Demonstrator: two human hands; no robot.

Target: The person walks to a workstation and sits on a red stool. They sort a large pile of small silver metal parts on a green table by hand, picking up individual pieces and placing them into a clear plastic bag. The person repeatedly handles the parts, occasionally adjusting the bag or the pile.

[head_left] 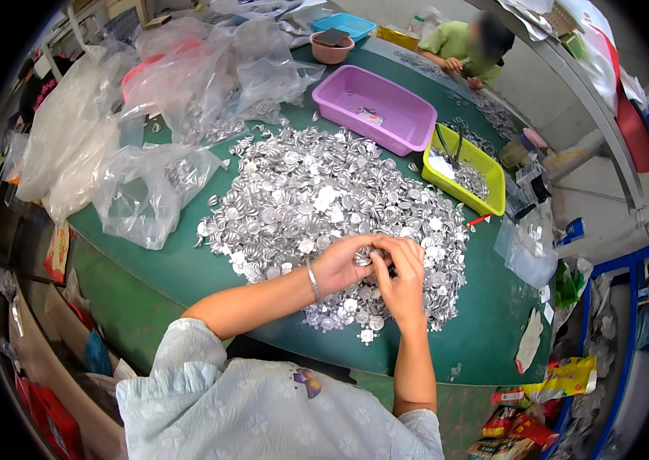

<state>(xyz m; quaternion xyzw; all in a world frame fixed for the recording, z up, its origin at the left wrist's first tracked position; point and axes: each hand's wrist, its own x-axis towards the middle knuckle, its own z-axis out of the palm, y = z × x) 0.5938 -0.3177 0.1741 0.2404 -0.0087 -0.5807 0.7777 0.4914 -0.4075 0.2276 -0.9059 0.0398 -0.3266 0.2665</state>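
Note:
A wide heap of small silver metal pieces (286, 184), some curved and ribbed, others flower-shaped, covers the middle of the green table (148, 264). Over the near part of this heap my two hands meet. My left hand (337, 264), with a silver bangle (313, 280) on its wrist, is closed around a few ribbed silver metal pieces (365, 256). The fingers of my right hand (402, 274) curl over the same pieces from the right, thumb and fingertips touching them. Their exact number and shape are partly hidden by my fingers.
Behind the heap stands a purple tub (378, 111); right of it, a yellow-green basket (466, 169) holds silver pieces and tools. Clear plastic bags (148, 184) crowd the left. A red pen (479, 220) and a white glove (529, 341) lie right. Another person (466, 50) sits across.

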